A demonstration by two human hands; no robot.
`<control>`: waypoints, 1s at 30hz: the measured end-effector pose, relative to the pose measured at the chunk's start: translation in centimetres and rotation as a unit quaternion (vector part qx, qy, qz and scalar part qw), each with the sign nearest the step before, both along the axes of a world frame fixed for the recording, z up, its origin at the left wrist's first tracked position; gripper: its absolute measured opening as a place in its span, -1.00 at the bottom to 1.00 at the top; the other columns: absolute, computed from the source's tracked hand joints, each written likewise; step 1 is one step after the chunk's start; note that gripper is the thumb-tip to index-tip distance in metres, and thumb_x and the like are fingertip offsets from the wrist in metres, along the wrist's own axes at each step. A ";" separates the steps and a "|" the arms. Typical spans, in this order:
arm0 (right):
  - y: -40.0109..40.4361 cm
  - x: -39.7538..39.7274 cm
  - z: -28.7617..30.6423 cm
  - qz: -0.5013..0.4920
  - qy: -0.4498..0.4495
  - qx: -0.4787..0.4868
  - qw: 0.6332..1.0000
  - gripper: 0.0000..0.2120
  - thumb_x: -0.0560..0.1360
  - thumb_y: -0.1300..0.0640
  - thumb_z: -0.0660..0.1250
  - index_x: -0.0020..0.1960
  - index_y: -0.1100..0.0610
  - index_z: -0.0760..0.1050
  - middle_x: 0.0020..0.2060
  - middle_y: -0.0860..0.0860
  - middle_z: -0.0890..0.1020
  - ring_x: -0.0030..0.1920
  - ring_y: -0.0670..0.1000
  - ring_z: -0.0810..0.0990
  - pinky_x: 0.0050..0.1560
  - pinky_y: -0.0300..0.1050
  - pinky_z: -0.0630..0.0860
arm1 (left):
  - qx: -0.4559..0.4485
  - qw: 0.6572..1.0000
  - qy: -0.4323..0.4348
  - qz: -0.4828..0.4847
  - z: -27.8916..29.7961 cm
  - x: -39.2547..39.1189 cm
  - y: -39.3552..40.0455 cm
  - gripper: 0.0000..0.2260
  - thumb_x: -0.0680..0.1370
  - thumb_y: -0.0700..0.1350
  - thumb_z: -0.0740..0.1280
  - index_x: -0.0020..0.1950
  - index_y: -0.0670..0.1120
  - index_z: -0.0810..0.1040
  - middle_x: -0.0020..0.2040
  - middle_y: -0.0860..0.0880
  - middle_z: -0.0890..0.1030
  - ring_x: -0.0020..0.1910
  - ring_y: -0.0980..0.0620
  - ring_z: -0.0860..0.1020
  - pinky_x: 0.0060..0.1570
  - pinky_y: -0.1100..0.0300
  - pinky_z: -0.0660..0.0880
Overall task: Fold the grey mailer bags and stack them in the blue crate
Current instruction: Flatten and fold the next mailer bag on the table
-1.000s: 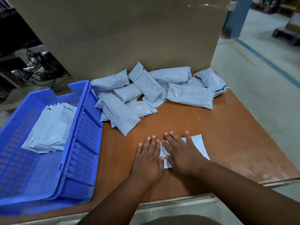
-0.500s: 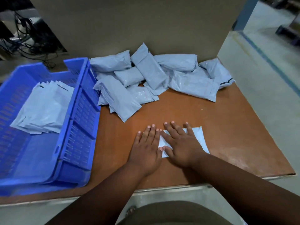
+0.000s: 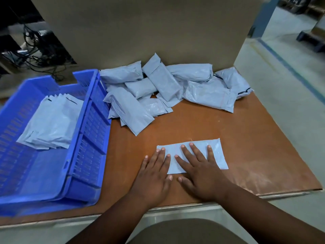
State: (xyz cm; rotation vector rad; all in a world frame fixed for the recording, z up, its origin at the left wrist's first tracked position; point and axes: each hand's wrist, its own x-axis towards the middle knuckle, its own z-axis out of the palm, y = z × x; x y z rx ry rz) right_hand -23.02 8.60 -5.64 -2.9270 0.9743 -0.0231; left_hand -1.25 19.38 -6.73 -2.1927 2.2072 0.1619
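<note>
On brown table (image 3: 246,138), near front edge: grey bag (image 3: 215,153) lay flat, long axis left-right. Both hands on it, fingers straight, pressing. Left hand (image 3: 153,175) covered left end, nearer blue crate (image 3: 91,131); right hand (image 3: 198,171) sat mid-bag.

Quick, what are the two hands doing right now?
Left hand: open, pressing flat on the grey mailer bag.
Right hand: open, flat on the same bag.

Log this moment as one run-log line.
step: flattening mailer bag on table | left hand open | right hand open | blue crate: folded stack inside
</note>
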 end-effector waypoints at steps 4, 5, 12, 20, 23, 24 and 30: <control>-0.1 0.2 -0.5 0.006 0.024 -0.004 1.000 -0.32 0.67 -0.41 -0.08 0.71 -0.14 0.11 0.72 0.01 0.03 0.71 0.19 -0.12 0.54 0.56 -0.10 | 0.009 1.000 -0.006 -0.001 -0.3 -0.1 0.2 -0.38 0.71 0.17 -0.01 0.75 -0.01 0.04 0.75 -0.06 -0.11 0.72 -0.05 -0.16 0.63 -0.25 0.03; -0.1 0.2 -0.5 0.007 0.025 -0.004 1.000 -0.32 0.68 -0.40 -0.07 0.71 -0.12 0.12 0.72 0.02 0.05 0.71 0.19 -0.11 0.54 0.57 -0.09 | 0.009 1.000 -0.005 -0.002 -0.3 -0.1 0.2 -0.38 0.71 0.18 -0.01 0.75 0.00 0.03 0.75 -0.06 -0.10 0.72 -0.05 -0.15 0.63 -0.25 0.02; -0.2 0.3 -0.7 0.006 0.032 0.008 0.999 -0.29 0.67 -0.41 -0.06 0.72 -0.11 0.06 0.72 0.02 0.00 0.71 0.19 -0.15 0.53 0.56 -0.09 | 0.006 1.000 -0.004 0.001 -0.2 -0.2 0.2 -0.38 0.70 0.19 0.00 0.74 0.04 0.02 0.75 -0.05 -0.10 0.72 -0.07 -0.12 0.63 -0.25 0.00; -0.3 -0.4 0.3 0.014 -0.003 0.031 0.999 -0.27 0.67 -0.44 -0.10 0.73 -0.15 -0.11 0.72 -0.03 -0.20 0.70 0.13 -0.29 0.58 0.51 -0.19 | 0.016 1.000 0.012 0.009 0.3 -0.3 0.2 -0.38 0.70 0.26 -0.23 0.75 0.09 -0.02 0.75 -0.01 -0.15 0.72 -0.04 -0.15 0.62 -0.27 0.04; -0.4 -1.8 0.4 -0.012 -0.028 0.026 0.999 -0.27 0.69 -0.42 -0.08 0.73 -0.12 -0.16 0.71 -0.02 -0.24 0.70 0.13 -0.29 0.59 0.49 -0.15 | -0.001 1.000 0.017 0.002 0.9 -1.0 -0.6 -0.35 0.68 0.28 -0.31 0.75 0.10 -0.06 0.74 0.01 -0.22 0.71 -0.03 -0.24 0.64 -0.26 0.00; -0.5 -2.6 0.5 -0.026 -0.027 0.023 0.999 -0.26 0.68 -0.43 -0.08 0.73 -0.12 -0.16 0.71 -0.01 -0.23 0.70 0.14 -0.28 0.59 0.50 -0.12 | -0.007 1.000 0.022 -0.011 1.2 -1.4 -1.0 -0.35 0.68 0.28 -0.30 0.75 0.10 -0.05 0.74 0.01 -0.22 0.71 -0.02 -0.24 0.65 -0.24 -0.01; -2.7 -6.9 0.5 -0.076 0.003 0.024 0.997 -0.22 0.64 -0.47 -0.07 0.73 -0.10 -0.08 0.72 0.04 -0.17 0.71 0.15 -0.21 0.58 0.48 -0.07 | -0.026 0.995 0.023 -0.094 2.1 -4.9 -4.8 -0.38 0.73 0.25 -0.05 0.75 0.10 -0.11 0.74 0.01 -0.23 0.71 0.00 -0.25 0.65 -0.21 -0.01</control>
